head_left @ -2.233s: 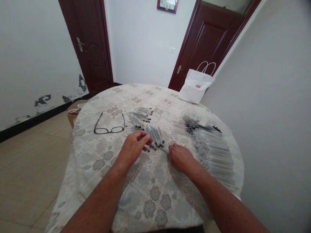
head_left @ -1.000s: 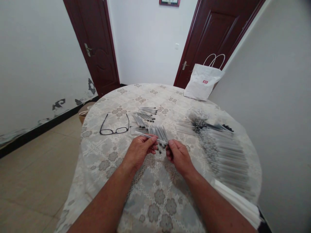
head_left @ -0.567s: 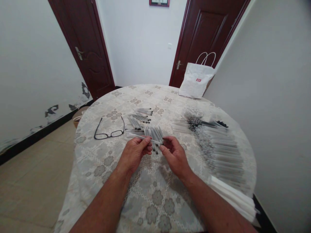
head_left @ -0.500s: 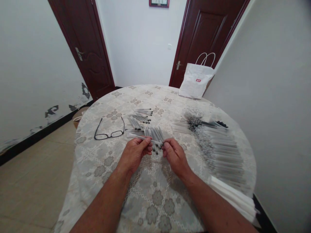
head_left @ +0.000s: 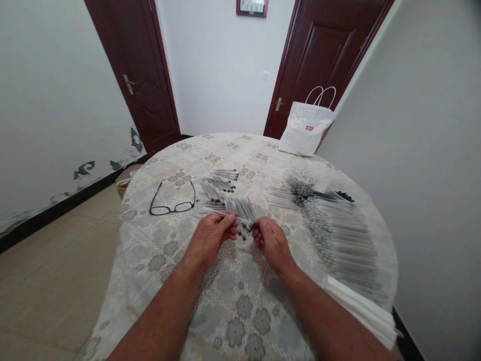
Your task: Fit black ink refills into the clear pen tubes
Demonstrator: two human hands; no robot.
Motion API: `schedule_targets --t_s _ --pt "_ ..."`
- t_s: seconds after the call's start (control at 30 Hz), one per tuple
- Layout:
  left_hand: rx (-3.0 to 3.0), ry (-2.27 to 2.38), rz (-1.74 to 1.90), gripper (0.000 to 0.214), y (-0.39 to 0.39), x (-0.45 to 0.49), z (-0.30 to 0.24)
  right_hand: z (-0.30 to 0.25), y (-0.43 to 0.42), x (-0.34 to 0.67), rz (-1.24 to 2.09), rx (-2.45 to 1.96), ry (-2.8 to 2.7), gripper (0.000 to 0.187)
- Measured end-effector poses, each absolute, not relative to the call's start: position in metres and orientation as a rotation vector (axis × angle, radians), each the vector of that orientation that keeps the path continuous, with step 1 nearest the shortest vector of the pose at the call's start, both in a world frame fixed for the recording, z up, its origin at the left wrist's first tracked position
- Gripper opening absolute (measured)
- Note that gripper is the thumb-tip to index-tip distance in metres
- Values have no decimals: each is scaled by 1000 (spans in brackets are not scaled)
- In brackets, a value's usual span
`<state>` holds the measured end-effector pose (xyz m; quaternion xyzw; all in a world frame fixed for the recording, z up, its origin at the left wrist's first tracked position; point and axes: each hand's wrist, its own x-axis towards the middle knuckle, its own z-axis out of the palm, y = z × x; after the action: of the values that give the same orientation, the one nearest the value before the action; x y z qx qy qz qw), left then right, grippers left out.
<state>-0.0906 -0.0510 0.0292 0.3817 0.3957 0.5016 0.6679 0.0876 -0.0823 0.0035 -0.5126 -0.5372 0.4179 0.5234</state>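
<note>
Between thumb and fingers, my left hand [head_left: 215,234] is closed on a slim translucent pen [head_left: 242,219] that lies nearly level, slanting slightly down to the right. My right hand [head_left: 273,244] is closed in a pinch at the pen's black tip end, and its fingers hide most of that part. Just beyond the hands lies a loose heap of similar pens [head_left: 240,204] with black ends. Further back are more black-ended pens [head_left: 224,174] in small fanned groups. On the right, a large pile of translucent pen tubes [head_left: 347,230] is spread over the patterned tablecloth [head_left: 240,281].
Black small parts [head_left: 311,193] lie at the back of the tube pile. Eyeglasses [head_left: 167,210] rest on the left side. A white paper bag [head_left: 306,128] stands at the table's far right edge. A bundle of white sticks or tubes [head_left: 361,308] lies beside my right forearm.
The view has shifted slightly, so everything sits a little lower and further right. My right fingers have curled in more around the pen's black end. My left hand keeps the same hold.
</note>
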Motion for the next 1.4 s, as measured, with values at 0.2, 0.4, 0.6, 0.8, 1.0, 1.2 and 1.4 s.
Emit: schedule_targets --t_s 0.2,0.4,0.6,0.8,1.0,1.2,1.4 --pt "866 919 1146 39 -51 -91 30 3 -80 88 972 -1207 -1339 29" --pt "863 913 1148 39 -50 -92 29 1 -82 86 1035 -1138 -1242 35" --pt "884 925 1126 38 -50 -93 30 2 -80 88 999 -1230 -1338 35" --pt "872 925 1145 39 -49 -93 29 1 -81 85 1092 -1110 -1218 38" --pt "880 919 1134 38 -49 -93 30 2 -80 85 1079 -1176 -1279 37" --pt "876 930 1146 38 -50 -94 29 0 -81 85 1162 -1128 -1163 44" --pt "912 936 1117 36 -50 -94 29 1 -79 86 1093 -1209 -1291 42"
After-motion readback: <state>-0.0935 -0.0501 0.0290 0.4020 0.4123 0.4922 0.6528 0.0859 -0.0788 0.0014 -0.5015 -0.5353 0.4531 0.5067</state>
